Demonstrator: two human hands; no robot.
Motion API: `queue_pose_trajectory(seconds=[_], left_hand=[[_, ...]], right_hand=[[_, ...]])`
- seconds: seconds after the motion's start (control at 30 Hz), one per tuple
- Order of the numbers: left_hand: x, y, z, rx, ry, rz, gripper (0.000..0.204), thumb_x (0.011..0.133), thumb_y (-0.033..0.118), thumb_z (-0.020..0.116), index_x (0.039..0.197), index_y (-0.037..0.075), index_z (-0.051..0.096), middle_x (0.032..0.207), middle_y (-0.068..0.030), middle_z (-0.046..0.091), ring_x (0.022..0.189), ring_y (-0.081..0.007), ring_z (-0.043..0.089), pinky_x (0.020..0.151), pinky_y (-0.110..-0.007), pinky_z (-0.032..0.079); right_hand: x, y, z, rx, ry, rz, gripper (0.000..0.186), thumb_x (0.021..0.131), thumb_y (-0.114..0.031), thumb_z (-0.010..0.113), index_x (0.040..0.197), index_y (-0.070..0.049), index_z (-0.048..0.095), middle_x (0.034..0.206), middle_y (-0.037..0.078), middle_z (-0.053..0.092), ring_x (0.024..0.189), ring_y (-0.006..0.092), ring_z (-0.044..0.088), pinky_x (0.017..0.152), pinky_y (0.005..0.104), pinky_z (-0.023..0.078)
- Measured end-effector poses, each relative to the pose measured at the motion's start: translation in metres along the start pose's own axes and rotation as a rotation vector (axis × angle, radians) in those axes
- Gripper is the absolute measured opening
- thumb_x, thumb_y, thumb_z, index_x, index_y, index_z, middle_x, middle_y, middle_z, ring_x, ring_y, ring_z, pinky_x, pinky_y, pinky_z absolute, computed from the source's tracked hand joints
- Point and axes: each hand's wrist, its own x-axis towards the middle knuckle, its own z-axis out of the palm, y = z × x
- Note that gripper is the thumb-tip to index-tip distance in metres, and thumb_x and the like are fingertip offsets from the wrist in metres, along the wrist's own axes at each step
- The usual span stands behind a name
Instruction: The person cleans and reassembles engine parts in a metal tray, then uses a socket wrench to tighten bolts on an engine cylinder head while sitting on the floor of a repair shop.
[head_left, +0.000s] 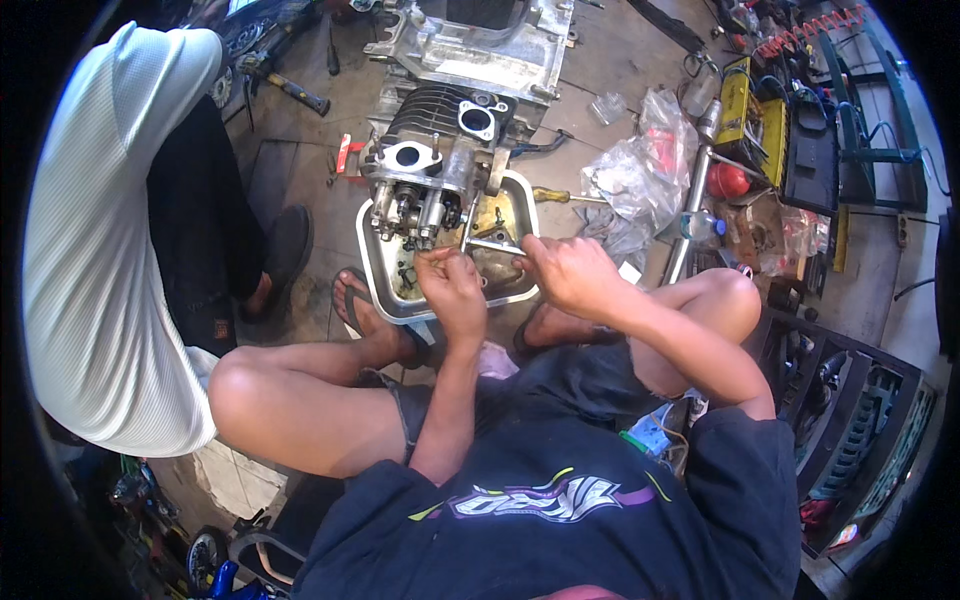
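Note:
An engine (450, 110) with a finned cylinder lies in front of me, its cylinder head facing me with the rocker arms (408, 208) exposed. Below that head sits a metal tray (529, 205) with dark oily residue and small parts inside. My right hand (580, 277) is closed round one end of a shiny T-handle wrench (492, 245), over the tray's right side. Just under the rocker arms, my left hand (453, 290) has its fingers pinched together. Whatever those fingertips hold is too small or hidden to tell.
Another person's white sleeve (110, 220) and dark shoe (280, 260) are close on my left. A hammer (290, 92) lies beyond. At right are a yellow-handled screwdriver (553, 195), plastic bags (640, 165), a bottle (700, 227) and a yellow toolbox (735, 110).

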Motion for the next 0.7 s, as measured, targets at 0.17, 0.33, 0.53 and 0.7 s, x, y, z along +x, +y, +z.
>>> queue_pose_trajectory(seconds=[0.17,0.33,0.53,0.7], left_hand=[[0.005,0.017,0.003,-0.279,0.062,-0.278,0.012,0.094,0.017,0.046,0.095,0.007,0.051,0.063,-0.0018,0.042,0.049,-0.0098,0.035,0.045,-0.024,0.027],[0.008,0.014,0.009,-0.47,0.105,-0.337,0.008,0.089,0.012,0.046,0.094,0.007,0.05,0.062,-0.002,0.04,0.049,-0.0104,0.033,0.046,-0.025,0.027],[0.009,0.021,0.003,-0.552,-0.041,-0.437,0.005,0.088,0.009,0.047,0.091,0.009,0.051,0.06,0.0015,0.035,0.048,-0.0084,0.029,0.045,-0.025,0.024],[0.011,0.028,0.002,-0.558,-0.077,-0.509,0.008,0.09,0.006,0.047,0.094,0.01,0.053,0.06,0.0028,0.033,0.047,-0.0061,0.026,0.044,-0.022,0.021]], right_hand=[[0.014,-0.004,-0.007,0.017,-0.096,-0.004,0.03,0.095,-0.031,0.056,0.089,-0.002,0.054,0.066,0.022,0.061,0.066,0.0429,0.063,0.055,0.0519,0.048],[0.034,0.005,-0.003,0.118,-0.233,0.05,0.04,0.094,-0.038,0.056,0.085,-0.001,0.065,0.067,0.025,0.062,0.069,0.0438,0.064,0.062,0.0517,0.051],[0.044,0.011,-0.003,0.06,-0.341,0.083,0.035,0.093,-0.037,0.057,0.089,-0.005,0.071,0.07,0.025,0.064,0.071,0.0447,0.065,0.067,0.0522,0.053],[0.041,0.024,0.038,0.156,-0.188,0.036,0.029,0.091,-0.031,0.059,0.082,-0.003,0.065,0.067,0.024,0.063,0.068,0.045,0.065,0.064,0.0535,0.053]])
